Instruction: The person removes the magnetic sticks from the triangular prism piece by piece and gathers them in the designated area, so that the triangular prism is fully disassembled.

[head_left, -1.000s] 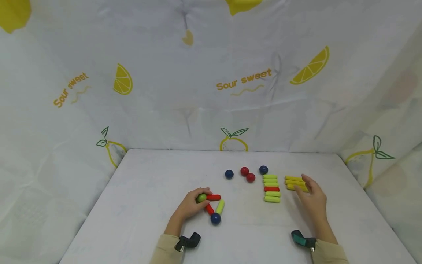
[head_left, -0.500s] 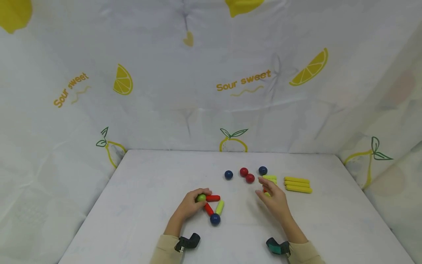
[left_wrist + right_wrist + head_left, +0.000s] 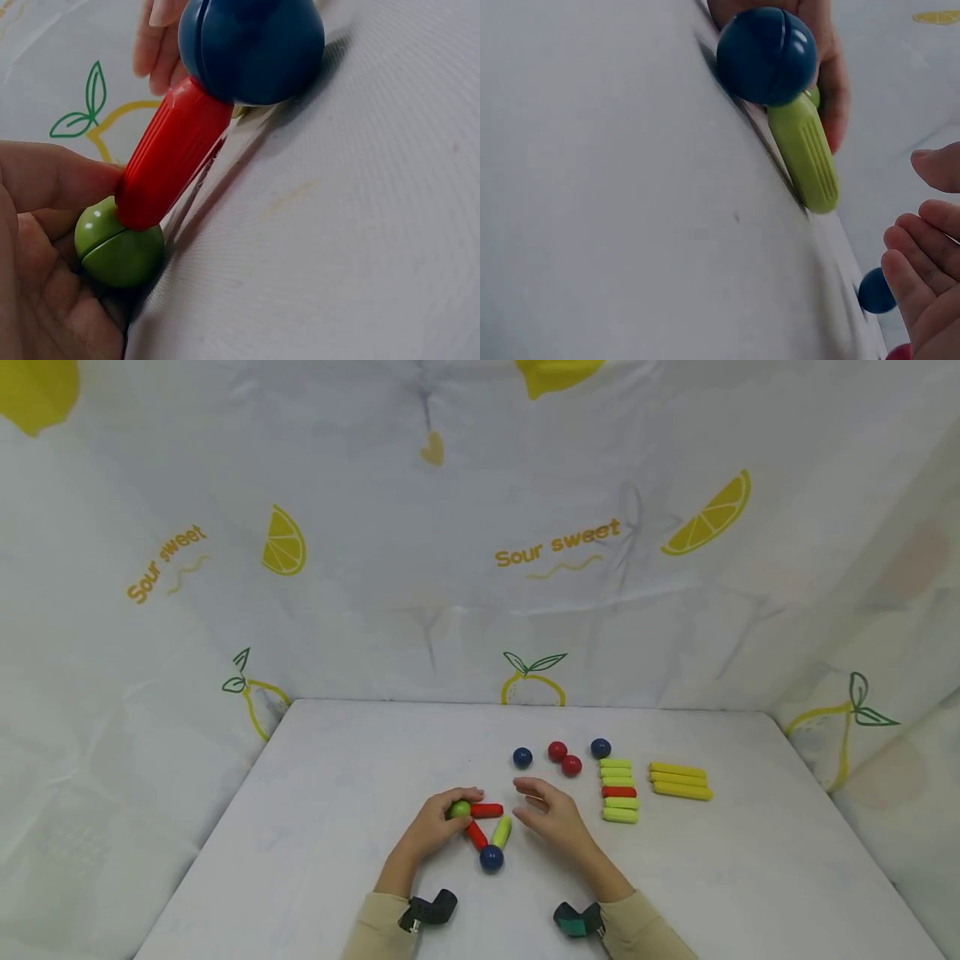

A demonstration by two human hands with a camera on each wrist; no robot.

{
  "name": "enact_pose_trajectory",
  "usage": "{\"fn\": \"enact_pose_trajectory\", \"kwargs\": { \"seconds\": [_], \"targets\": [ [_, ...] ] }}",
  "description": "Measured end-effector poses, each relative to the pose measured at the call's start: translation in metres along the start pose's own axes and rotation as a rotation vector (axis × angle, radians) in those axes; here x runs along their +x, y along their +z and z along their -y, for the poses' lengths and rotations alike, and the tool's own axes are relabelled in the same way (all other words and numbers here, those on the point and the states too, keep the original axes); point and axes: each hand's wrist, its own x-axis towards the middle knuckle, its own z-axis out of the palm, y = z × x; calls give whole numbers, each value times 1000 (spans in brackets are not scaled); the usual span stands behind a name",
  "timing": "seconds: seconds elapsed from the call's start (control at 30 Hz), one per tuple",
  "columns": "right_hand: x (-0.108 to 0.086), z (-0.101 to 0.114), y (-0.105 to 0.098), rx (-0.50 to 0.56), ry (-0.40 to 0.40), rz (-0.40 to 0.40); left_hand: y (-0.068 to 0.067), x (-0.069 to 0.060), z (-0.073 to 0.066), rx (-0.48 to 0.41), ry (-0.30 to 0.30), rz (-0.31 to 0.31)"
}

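Note:
My left hand [image 3: 432, 824] curls round a green ball [image 3: 460, 810], with its thumb by the end of a red rod [image 3: 176, 154] in the left wrist view. That rod runs to a blue ball [image 3: 491, 858]. A second red rod [image 3: 487, 810] points right from the green ball, and a lime rod [image 3: 502, 832] slants up from the blue ball; together they outline a small triangle. My right hand [image 3: 558, 818] is just right of the lime rod, apart from it. Its fingers are loosely bent and hold nothing, as the right wrist view shows.
Right of my right hand lies a column of lime rods [image 3: 619, 816] with one red rod [image 3: 618, 792] among them. Several yellow rods [image 3: 681, 791] lie farther right. Behind are two red balls [image 3: 572, 766] and two blue balls [image 3: 522, 757] on the white table [image 3: 337, 760].
My right hand has moved left from beside the yellow rods, passing over the lime column, to near the triangle. My left hand stays at the green ball.

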Motion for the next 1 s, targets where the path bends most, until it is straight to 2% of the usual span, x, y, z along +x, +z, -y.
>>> {"fn": "enact_pose_trajectory", "kwargs": {
  "seconds": [0.2, 0.33, 0.53, 0.73, 0.9, 0.93, 1.0],
  "targets": [
    [7, -1, 22, -45, -7, 58, -4, 0, -1, -76, 43, 4],
    [11, -3, 31, -106, 27, 55, -6, 0, -4, -65, 60, 24],
    [15, -1, 40, -203, 44, -1, -6, -1, -4, -48, 62, 35],
    [17, 4, 47, -247, 75, -60, -4, 1, 0, -34, 88, 28],
    [18, 3, 50, -282, 88, -83, -4, 1, -2, -43, 64, 29],
    [18, 3, 50, -280, 90, -84, -5, 0, -7, -43, 56, 32],
    [19, 0, 50, -265, 85, -90, -5, 0, -8, -38, 49, 31]
  ]
}}
